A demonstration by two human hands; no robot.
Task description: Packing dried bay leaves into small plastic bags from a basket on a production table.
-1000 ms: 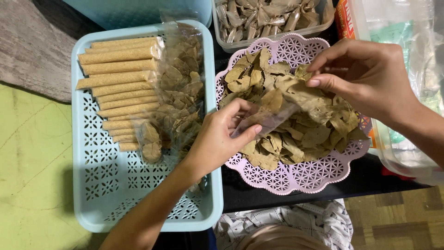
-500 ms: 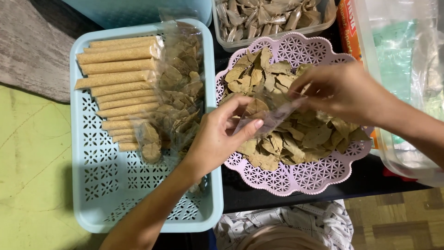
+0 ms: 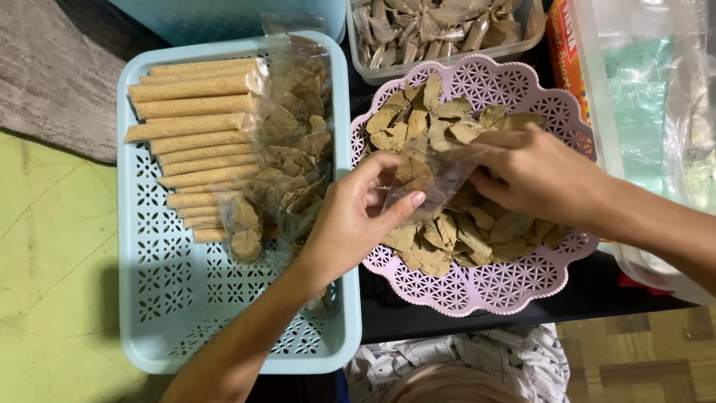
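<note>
The left hand (image 3: 356, 216) pinches the edge of a small clear plastic bag (image 3: 432, 179) between thumb and fingers, holding it over the middle of a pink basket (image 3: 485, 287). The right hand (image 3: 537, 175) comes in from the other side, its fingers bunched together at the mouth of the same bag (whether they grip a leaf inside cannot be made out). The bag hangs between the two hands, just above the heap of dried leaves (image 3: 447, 231) that fills the basket, and a few brown leaves show through its plastic.

The pink basket is round with a scalloped, lacy rim and sits on a dark surface. Just to its left stands a light blue tray (image 3: 186, 298) with a perforated floor. In the tray's upper half lie packed bags of leaves (image 3: 294, 149) beside a stack of tan rolls (image 3: 194, 127), the rolls lying crosswise in a neat column. Behind the basket is a clear tub (image 3: 447, 33) holding paler folded leaves. At the far right stands a large clear plastic box (image 3: 641, 97), close to the right forearm.
</note>
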